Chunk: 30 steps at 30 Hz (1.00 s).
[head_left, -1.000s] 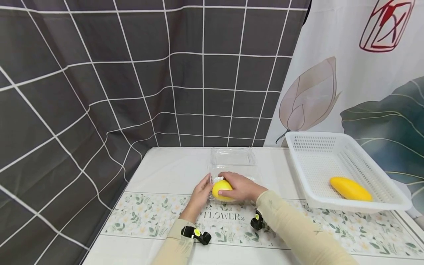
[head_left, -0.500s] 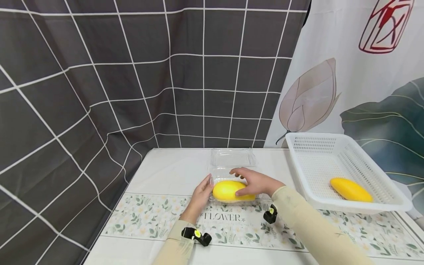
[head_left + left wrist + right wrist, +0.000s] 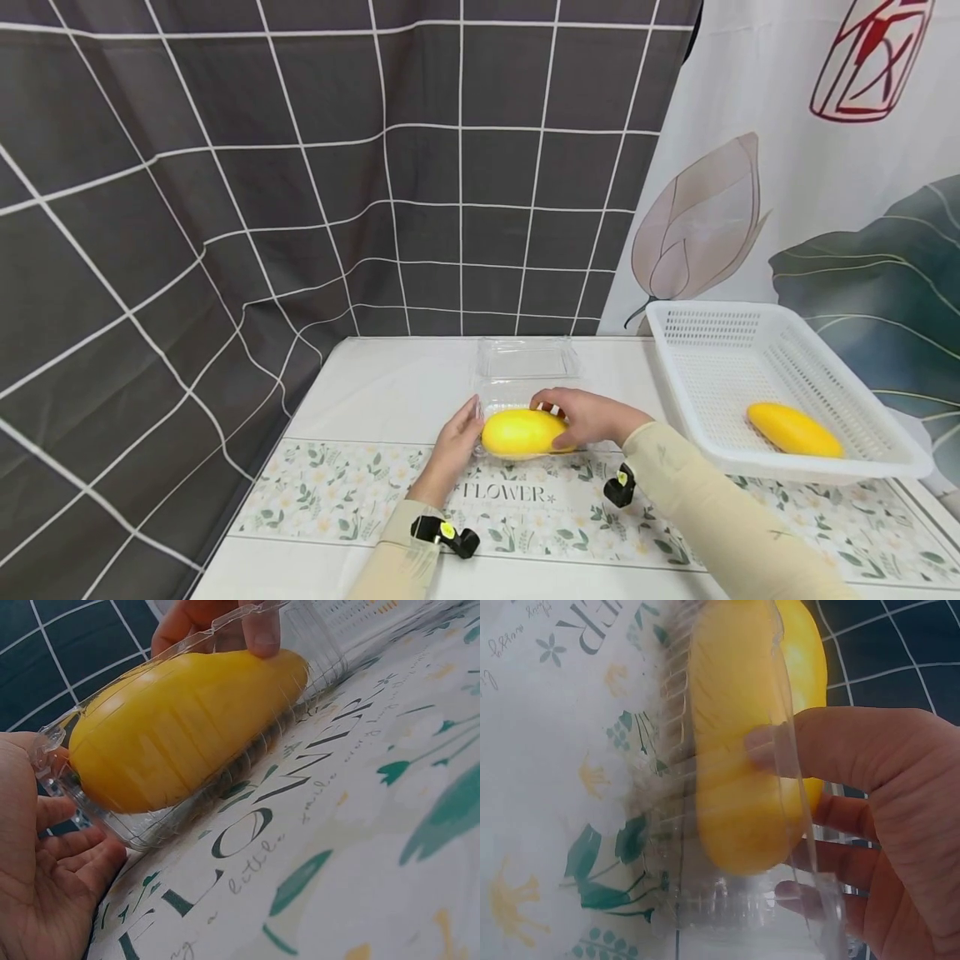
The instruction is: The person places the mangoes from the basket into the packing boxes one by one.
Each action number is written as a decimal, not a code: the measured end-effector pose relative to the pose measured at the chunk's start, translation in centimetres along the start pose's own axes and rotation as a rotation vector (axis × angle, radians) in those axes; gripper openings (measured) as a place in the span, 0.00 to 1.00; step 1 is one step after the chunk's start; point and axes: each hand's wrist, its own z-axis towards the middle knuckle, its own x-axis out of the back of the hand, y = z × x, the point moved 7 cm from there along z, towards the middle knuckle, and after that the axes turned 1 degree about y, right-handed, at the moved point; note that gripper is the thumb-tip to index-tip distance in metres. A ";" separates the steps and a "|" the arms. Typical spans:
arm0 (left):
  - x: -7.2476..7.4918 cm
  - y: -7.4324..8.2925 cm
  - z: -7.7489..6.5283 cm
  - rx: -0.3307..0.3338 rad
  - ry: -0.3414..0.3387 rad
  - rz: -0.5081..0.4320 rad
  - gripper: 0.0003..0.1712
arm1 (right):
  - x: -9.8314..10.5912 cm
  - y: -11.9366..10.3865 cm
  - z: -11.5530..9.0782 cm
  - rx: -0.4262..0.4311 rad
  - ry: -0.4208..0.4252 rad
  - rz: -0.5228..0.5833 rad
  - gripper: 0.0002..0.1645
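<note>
The right hand (image 3: 588,414) pinches the yellow mango (image 3: 519,432) inside the clear clamshell container (image 3: 506,392), whose left end the left hand (image 3: 453,435), loosely relaxed, touches; uneven pushing could tip or buckle the container.

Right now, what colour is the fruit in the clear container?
The fruit is bright yellow; the head view shows it best.

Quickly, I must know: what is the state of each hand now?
Left hand: closed on the end of the clear container.
Right hand: closed, holding the yellow fruit inside it.
</note>
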 end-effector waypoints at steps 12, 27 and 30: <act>0.0 0.3 -0.2 -0.006 0.006 -0.013 0.31 | 0.0 -0.4 0.7 0.059 0.158 -0.158 0.32; 0.0 0.4 -0.3 -0.013 0.001 -0.007 0.31 | 0.1 -0.6 1.2 0.049 0.248 -0.273 0.27; 0.0 0.4 -0.2 -0.019 0.004 -0.008 0.31 | 0.0 -0.6 1.3 0.051 0.265 -0.282 0.28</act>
